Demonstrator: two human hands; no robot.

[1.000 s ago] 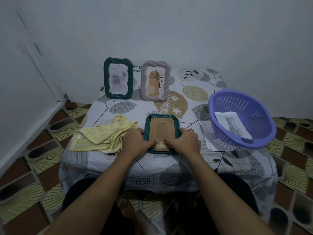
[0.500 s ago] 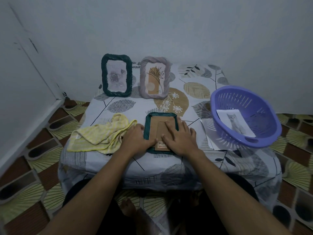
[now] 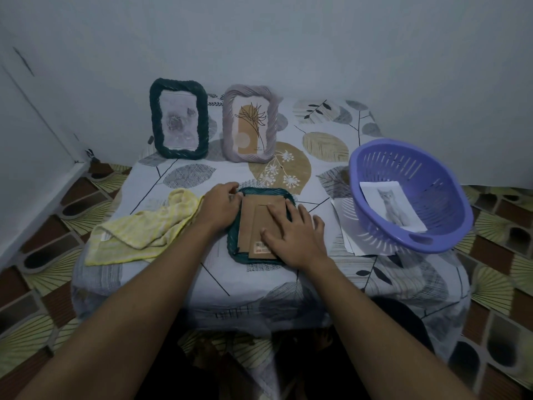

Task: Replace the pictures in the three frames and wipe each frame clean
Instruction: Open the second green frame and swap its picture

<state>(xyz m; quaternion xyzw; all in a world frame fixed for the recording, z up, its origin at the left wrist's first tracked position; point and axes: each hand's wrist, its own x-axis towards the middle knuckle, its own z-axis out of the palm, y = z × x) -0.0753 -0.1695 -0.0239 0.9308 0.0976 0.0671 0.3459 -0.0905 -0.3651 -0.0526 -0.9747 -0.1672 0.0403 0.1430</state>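
A dark green rope-edged frame (image 3: 235,249) lies face down near the table's front edge, its brown cardboard back (image 3: 251,220) upward. My right hand (image 3: 294,232) lies flat on that back with fingers spread. My left hand (image 3: 220,207) has its fingers curled at the frame's upper left corner. Two frames stand upright at the back: a dark green frame (image 3: 178,118) with a pale flower picture, and a mauve frame (image 3: 251,124) with a plant drawing. A cat picture (image 3: 392,204) lies inside the purple basket (image 3: 375,166).
A yellow cloth (image 3: 144,229) lies crumpled left of my left hand. Loose white sheets (image 3: 350,241) stick out from under the basket. The small table (image 3: 202,287) has a leaf-print cover, walls close behind and to the left, and patterned floor around.
My right hand moved from the frame's right edge onto the cardboard back and flattened. My left hand slid from the lower left edge up to the upper left corner.
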